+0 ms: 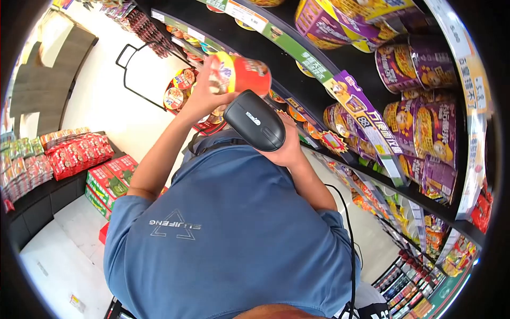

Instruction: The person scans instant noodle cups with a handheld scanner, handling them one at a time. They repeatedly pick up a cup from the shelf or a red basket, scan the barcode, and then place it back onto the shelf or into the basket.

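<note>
Closest to you, a black cable (349, 228) runs down the right side of your blue shirt (228, 239). Just past it, your right hand (291, 150) is wrapped around the grip of a black barcode scanner (254, 125), whose head tilts up to the left. Directly above the scanner and almost touching it, your left hand (203, 97) holds a red noodle cup (245, 74) on its side, with the fingers closed round its lid end. The cup is in the air in front of the shelf (300, 49), not resting on it. Purple noodle cups (431, 133) fill the shelf to your right. Farther left, red snack packets (79, 151) lie on a low dark display.
</note>
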The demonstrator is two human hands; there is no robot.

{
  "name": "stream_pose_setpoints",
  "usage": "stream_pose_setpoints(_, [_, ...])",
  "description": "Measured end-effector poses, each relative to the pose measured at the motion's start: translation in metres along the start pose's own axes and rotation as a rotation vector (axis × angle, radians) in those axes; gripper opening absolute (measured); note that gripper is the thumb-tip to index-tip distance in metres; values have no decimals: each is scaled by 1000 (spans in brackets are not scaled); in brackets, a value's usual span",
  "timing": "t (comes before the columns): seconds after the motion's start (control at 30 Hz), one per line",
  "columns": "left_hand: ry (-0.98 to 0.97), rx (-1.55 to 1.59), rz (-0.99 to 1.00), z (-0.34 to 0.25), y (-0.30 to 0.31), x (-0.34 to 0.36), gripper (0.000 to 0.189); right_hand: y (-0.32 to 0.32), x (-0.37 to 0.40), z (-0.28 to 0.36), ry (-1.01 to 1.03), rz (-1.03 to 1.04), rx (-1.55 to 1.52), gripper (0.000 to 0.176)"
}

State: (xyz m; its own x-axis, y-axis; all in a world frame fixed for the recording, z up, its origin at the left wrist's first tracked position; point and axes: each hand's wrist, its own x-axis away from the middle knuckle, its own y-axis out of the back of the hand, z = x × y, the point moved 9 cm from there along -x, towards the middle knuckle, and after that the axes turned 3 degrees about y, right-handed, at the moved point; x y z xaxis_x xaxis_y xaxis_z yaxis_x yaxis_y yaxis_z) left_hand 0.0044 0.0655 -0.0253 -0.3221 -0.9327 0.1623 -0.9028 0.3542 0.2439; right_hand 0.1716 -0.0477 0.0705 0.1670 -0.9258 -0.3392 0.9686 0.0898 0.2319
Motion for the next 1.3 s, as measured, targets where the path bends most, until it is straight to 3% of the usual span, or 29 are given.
stream_pose_setpoints(0.03, [-136,-38,2,-8,-14,-12,113,1,2,6,36,31,51,52])
stream_pose_setpoints(0.13, [-303,-475,-18,-39,-55,-30,119,1,12,8,28,51,28,52])
stream_pose_setpoints(0.23, [-413,-537,-2,-75,-96,-36,114,4,18,14,55,61,52,51])
stream_pose_setpoints(0.37, [-479,-643,33,-78,-143,-48,108,13,27,21,112,71,51,52])
stream_pose_setpoints(0.4, [-467,-672,53,-76,-154,-51,114,14,28,22,105,77,68,52])
stream_pose_setpoints(0.53, [-439,-654,103,-75,-182,-56,106,16,32,22,82,85,99,47])
stream_pose_setpoints(0.57, [-435,-657,117,-75,-189,-58,101,13,35,13,10,150,112,59])
stream_pose_setpoints(0.6, [-423,-647,108,-75,-193,-60,101,12,36,11,4,168,111,59])
stream_pose_setpoints(0.7, [-431,-696,192,-74,-214,-66,103,10,29,23,96,147,72,47])
stream_pose_setpoints(0.97, [-500,-723,102,-62,-240,-69,113,-10,13,36,118,312,102,48])
stream_pose_setpoints(1.3, [-495,-703,90,-54,-249,-77,110,-27,11,27,115,435,128,48])
